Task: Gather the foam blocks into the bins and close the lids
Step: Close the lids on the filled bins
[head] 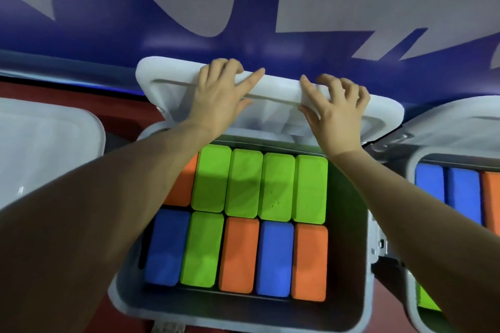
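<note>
No readable writing; the blue wall banner [270, 35] carried only large white shapes. At far left, a pale lid [48, 149] of another bin lay open. The left hand [219, 97] gripped the raised grey lid [270, 86] of the middle bin [362, 292], fingers curled over its far rim, thumb underneath. The foam blocks [243, 219] sat inside in two tight rows: rounded, matte bricks in orange, green and blue, with little room between them and the walls. The right hand [335, 111] held the same lid edge likewise. At right, a second bin [411, 224], lid up, showed blue, orange and green blocks.
</note>
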Demonstrator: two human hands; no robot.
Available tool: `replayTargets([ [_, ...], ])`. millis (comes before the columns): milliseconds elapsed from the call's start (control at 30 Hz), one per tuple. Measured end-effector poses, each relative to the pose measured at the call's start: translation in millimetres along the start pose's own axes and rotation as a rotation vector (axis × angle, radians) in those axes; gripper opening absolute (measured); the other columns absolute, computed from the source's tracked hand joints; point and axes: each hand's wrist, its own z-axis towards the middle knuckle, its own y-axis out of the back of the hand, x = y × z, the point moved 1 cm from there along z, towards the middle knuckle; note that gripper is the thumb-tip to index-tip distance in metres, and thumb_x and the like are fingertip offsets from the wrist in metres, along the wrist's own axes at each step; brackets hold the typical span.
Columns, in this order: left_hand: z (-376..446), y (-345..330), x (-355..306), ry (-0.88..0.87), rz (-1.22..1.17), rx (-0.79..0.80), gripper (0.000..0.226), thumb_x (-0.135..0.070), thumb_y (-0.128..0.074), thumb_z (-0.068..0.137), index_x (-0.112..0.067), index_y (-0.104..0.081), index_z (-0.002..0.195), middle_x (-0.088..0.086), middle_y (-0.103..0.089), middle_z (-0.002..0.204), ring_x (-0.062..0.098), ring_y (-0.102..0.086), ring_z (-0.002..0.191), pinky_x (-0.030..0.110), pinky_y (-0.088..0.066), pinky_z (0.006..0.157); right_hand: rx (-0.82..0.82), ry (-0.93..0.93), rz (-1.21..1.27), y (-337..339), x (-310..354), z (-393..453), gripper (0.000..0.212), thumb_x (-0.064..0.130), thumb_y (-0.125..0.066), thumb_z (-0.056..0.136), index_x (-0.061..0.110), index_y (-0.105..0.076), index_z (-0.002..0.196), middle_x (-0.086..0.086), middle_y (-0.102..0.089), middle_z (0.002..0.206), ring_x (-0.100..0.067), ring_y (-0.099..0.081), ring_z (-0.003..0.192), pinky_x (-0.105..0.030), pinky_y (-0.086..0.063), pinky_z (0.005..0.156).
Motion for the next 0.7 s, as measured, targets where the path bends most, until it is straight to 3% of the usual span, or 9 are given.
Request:
replayTargets([
  [200, 10.4, -1.2, 1.8, -0.01, 0.036, -0.019, 0.048, -0.027, -0.075, 0.074, -0.025, -0.063, 0.12, 0.009, -0.059, 0.092, 0.023, -0.036, 0.088, 0.035, -0.033, 0.073, -0.058, 0.07, -0.042, 0.6, -8.3, 4.3, 0.046, 0.024, -0.066, 0.083, 0.027, -0.053, 0.127, -0.004, -0.065, 0.111, -0.024, -0.042, 0.097, -0.042, -0.04, 0.079],
  [433, 15.8, 23.8, 3.3, -0.084, 0.049, -0.159, 0.042, -0.03, -0.063, 0.083, -0.027, -0.053, 0.124, 0.009, -0.06, 0.093, 0.023, -0.044, 0.087, 0.036, -0.033, 0.076, -0.095, 0.115, 0.002, 32.6, -4.4, 13.1, 0.046, 0.017, -0.067, 0.086, 0.022, -0.052, 0.129, -0.008, -0.063, 0.113, -0.025, -0.041, 0.097, -0.041, -0.025, 0.079],
  [700, 35.5, 97.7, 13.7, -0.12, 0.009, -0.299, 0.043, -0.028, -0.064, 0.087, -0.024, -0.053, 0.128, 0.013, -0.061, 0.109, 0.027, -0.044, 0.102, 0.039, -0.035, 0.086, -0.198, 0.073, -0.004, 108.1, 14.0, 42.3, 0.04, 0.02, -0.062, 0.091, 0.024, -0.05, 0.129, -0.006, -0.063, 0.112, -0.023, -0.043, 0.098, -0.04, -0.026, 0.083],
])
